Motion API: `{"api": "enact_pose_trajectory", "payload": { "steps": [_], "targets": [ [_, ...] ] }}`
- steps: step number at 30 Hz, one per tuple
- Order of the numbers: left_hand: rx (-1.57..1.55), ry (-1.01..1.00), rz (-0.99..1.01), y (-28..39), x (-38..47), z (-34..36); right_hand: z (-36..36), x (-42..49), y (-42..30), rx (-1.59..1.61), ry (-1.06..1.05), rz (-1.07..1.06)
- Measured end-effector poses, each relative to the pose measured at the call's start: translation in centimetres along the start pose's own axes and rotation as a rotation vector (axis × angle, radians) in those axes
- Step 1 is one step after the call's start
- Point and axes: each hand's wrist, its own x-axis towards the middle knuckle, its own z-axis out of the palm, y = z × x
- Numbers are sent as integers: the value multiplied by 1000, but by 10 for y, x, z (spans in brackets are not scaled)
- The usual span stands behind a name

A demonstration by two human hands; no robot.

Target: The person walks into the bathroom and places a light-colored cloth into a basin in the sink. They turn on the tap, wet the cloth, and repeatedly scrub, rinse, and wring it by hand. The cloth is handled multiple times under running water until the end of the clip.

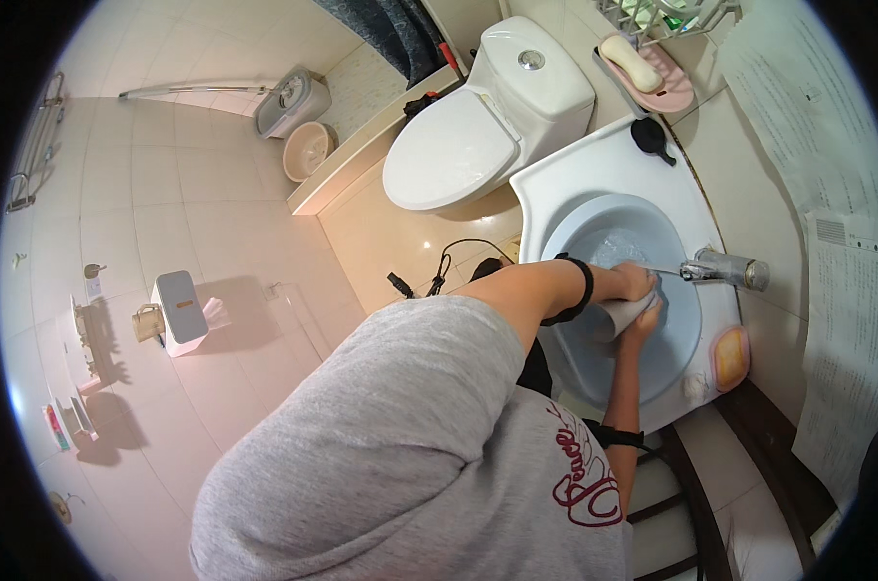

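Both my hands are over a light blue plastic basin (682, 290) set in the white washbasin (555, 171). Between them they grip a pale grey item (620, 316), probably a wet cloth, partly hidden by my fingers. My left hand (633, 282) is on its upper end, close to the stream of water from the chrome faucet (722, 270). My right hand (643, 321) holds the same item from the lower side. Water (617, 250) is splashing in the basin. A black strap (584, 290) circles my left forearm.
A white toilet (450, 152) with its lid down adjoins the sink. A pink soap dish (671, 80) with soap and a black round object (651, 138) are at one sink corner; a yellow-orange soap-like bar (731, 357) is at another. Black cables (442, 272) lie below.
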Motion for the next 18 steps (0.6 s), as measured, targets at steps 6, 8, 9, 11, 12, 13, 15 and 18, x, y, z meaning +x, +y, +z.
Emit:
{"api": "enact_pose_trajectory", "payload": {
  "steps": [6, 8, 9, 11, 12, 13, 15, 18],
  "targets": [
    [50, 30, 70, 7, -21, -7, -30, 4, -10, -482, -177, 78],
    [123, 125, 183, 12, -33, -16, -45, 4, -22, -486, -118, -164],
    [200, 198, 289, 13, -37, -23, -53, 2, -30, -493, -83, -264],
    [309, 242, 416, 13, -44, -35, -60, 0, -42, -480, -98, -360],
    [328, 243, 440, 11, -45, -38, -62, -2, -43, -516, -103, -363],
    [419, 253, 518, 7, -49, -37, -57, -4, -42, -595, -93, -334],
    [514, 122, 528, -3, -54, -31, -47, -11, -29, -678, -80, -438],
    [963, -10, 617, -29, -56, -29, -21, -13, 0, -891, -211, -369]
  ]
}}
